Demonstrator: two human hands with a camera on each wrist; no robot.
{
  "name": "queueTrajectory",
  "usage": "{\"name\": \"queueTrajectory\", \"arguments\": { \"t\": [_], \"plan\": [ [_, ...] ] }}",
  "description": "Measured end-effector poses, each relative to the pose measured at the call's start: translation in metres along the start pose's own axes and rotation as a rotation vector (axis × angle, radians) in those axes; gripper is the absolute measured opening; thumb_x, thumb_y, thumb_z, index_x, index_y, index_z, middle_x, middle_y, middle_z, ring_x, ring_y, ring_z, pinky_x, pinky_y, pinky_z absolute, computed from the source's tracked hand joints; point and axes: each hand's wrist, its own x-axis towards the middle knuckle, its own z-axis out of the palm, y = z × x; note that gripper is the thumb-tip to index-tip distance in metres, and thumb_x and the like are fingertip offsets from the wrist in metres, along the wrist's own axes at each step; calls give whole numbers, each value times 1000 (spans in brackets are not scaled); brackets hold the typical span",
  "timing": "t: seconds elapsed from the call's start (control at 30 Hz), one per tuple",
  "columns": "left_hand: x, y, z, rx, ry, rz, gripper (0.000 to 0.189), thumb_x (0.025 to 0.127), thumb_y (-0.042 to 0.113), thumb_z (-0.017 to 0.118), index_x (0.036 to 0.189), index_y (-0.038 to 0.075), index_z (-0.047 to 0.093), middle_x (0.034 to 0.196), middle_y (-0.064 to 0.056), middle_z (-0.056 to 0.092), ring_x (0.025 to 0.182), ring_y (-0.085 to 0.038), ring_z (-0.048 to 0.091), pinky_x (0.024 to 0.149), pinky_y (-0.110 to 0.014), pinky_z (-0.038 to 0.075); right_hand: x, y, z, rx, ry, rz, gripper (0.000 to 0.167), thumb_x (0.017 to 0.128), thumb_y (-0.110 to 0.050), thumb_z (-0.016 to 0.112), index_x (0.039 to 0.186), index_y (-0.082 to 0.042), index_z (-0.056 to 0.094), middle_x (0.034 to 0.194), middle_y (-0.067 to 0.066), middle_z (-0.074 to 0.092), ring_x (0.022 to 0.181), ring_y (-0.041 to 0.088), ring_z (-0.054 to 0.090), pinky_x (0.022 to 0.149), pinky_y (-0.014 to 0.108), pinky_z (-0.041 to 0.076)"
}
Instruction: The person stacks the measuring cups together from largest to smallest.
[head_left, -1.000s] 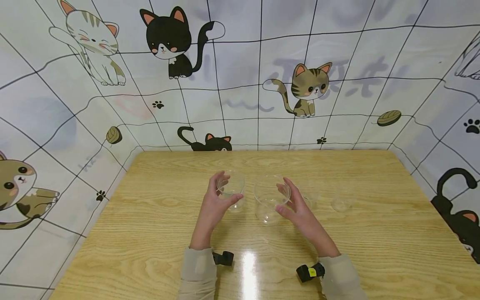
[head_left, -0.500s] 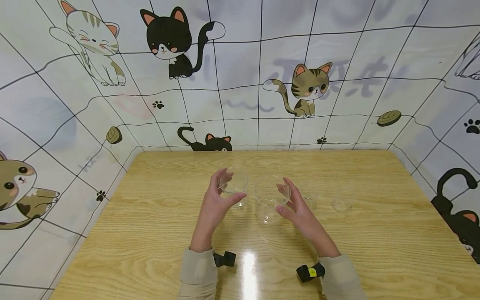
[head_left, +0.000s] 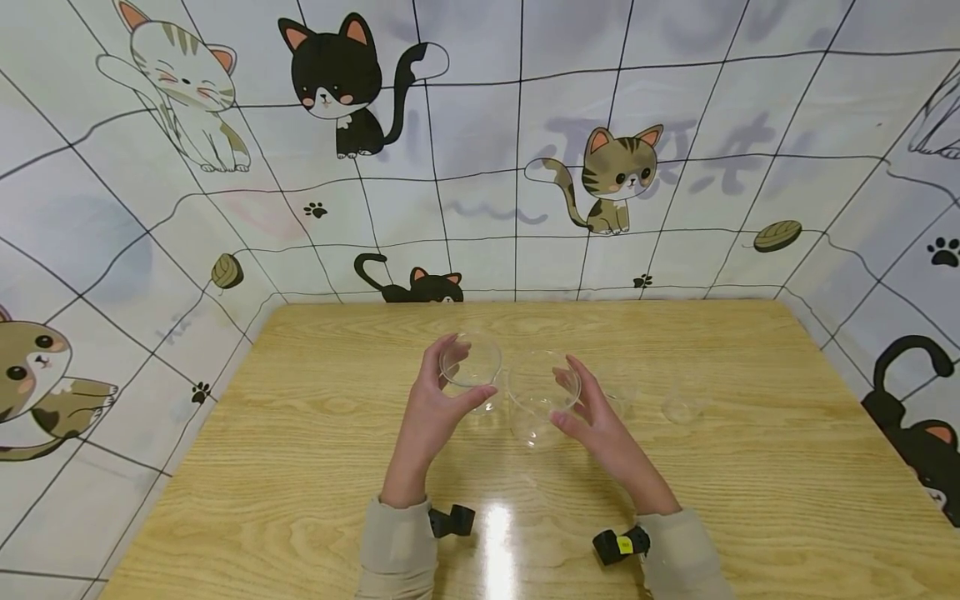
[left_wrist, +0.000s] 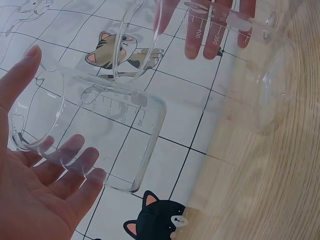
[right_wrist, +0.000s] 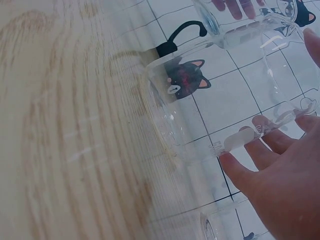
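My left hand [head_left: 431, 408] grips a small clear glass beaker [head_left: 480, 379] around its upper side, thumb in front and fingers behind. In the left wrist view, this beaker [left_wrist: 132, 135] shows white graduation marks, and its base is raised off the table. Just to its right is a larger clear beaker [head_left: 534, 421], close to the wooden tabletop. My right hand [head_left: 600, 421] holds that one, its thumb and fingers curved round the right side near the rim. The two rims are close together, overlapping in the left wrist view.
Two more clear glass vessels, one [head_left: 618, 404] just behind my right hand and another [head_left: 682, 408] farther right, stand on the wooden table [head_left: 750, 500]. A wall covering [head_left: 480, 167] with printed cats rises behind the table's back edge and along both sides.
The left hand has lifted the small beaker slightly and carried it to the right, closer to the large beaker. The right hand and its beaker have stayed in place.
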Motion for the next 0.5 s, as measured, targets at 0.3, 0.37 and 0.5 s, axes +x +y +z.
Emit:
{"name": "queueTrajectory", "arguments": {
  "t": [0.3,0.37,0.5],
  "plan": [
    [0,4,0,-41,7,24,80,70,40,74,134,25,29,126,6,46,117,-10,41,100,-38,30,0,-1,0,-5,0,-4,71,90,-10,50,143,-22,5,144,13,20,132,30,15,101,57,13],
    [0,6,0,-57,12,30,80,70,39,74,134,23,30,126,4,46,117,-12,41,99,-40,30,-1,-1,0,-8,1,0,71,90,-12,51,143,-23,5,144,13,20,132,30,15,101,56,13],
    [-1,8,-1,-76,19,39,80,70,37,75,134,22,30,128,2,45,118,-11,40,100,-40,30,-1,-2,0,-10,1,9,71,90,-13,51,143,-24,5,145,12,20,132,30,15,101,56,13]
  ]
}}
